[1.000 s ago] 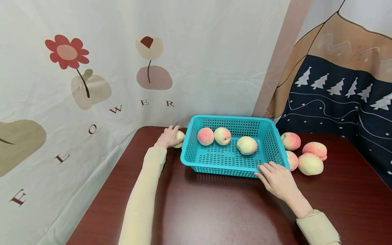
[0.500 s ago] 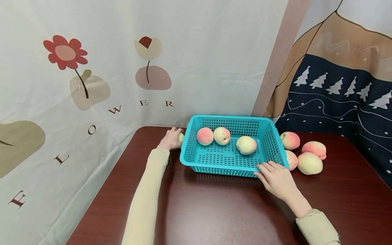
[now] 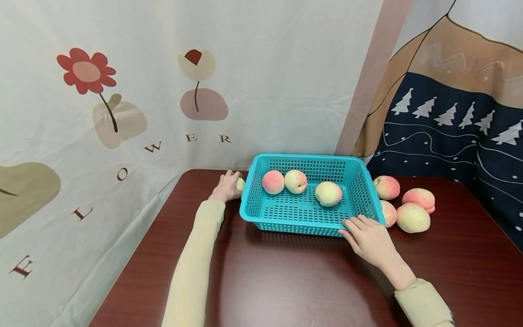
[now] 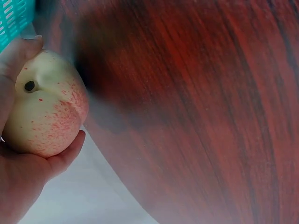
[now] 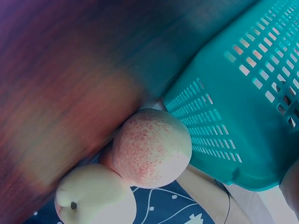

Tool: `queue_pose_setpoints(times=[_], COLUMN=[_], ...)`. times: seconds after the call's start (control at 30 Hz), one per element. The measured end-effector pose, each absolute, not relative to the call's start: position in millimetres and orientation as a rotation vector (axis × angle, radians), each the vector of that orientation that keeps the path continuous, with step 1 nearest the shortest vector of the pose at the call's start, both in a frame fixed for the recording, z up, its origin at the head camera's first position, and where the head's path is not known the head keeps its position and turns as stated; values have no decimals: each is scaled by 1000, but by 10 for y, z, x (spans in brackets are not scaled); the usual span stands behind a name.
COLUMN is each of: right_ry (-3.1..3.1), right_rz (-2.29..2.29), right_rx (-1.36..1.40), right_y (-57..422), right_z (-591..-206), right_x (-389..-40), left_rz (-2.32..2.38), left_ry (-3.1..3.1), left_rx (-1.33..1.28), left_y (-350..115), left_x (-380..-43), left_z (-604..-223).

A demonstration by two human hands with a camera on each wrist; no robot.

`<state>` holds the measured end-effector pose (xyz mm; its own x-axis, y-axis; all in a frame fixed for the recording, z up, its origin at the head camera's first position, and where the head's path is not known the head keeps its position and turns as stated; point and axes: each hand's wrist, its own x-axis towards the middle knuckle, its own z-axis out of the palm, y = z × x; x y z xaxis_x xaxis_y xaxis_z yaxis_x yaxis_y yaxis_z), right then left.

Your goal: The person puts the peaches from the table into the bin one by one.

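Observation:
My left hand [image 3: 226, 187] grips a peach [image 4: 51, 105], pale yellow with red speckles, just left of the turquoise plastic basket [image 3: 294, 227]. In the left wrist view the thumb and fingers wrap around its sides, and a dark stem pit shows. At the basket's near right corner my right hand [image 3: 369, 238] holds the rim, its fingers over the edge and the thumb outside. Inside the basket lie a pink peach [image 3: 273, 182], a speckled peach [image 3: 296, 181] beside it, and a paler peach [image 3: 328, 194] further right.
Several peaches sit on the table right of the basket, among them a pale peach [image 3: 413, 218] and a pink peach [image 3: 387, 187]. One speckled peach [image 5: 152, 148] lies close by the basket's right wall. A printed curtain [image 3: 286, 81] hangs behind the dark red table [image 3: 286, 281].
My left hand has shifted slightly right and turned around the peach, covering more of it in the head view. The right hand and basket stay in place.

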<state>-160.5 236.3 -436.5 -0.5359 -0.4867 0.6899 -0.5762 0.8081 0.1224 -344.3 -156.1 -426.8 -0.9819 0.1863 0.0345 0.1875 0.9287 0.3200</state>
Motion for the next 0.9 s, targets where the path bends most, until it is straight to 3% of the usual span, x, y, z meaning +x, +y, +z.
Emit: queue_pose_setpoints(times=[0.37,0.9], right_ry=[-2219,-2224], right_rz=[143,152], right_rx=[787,775], right_y=[2360,2359], right_z=[-4361,-4361], right_x=[-1612,-1612], left_rz=[-394,-165], left_ry=[-3032,-2851], left_rx=[-343,-559], left_y=[-1570,-1308], left_x=[-3448,-3502], left_z=[-4076,-3478])
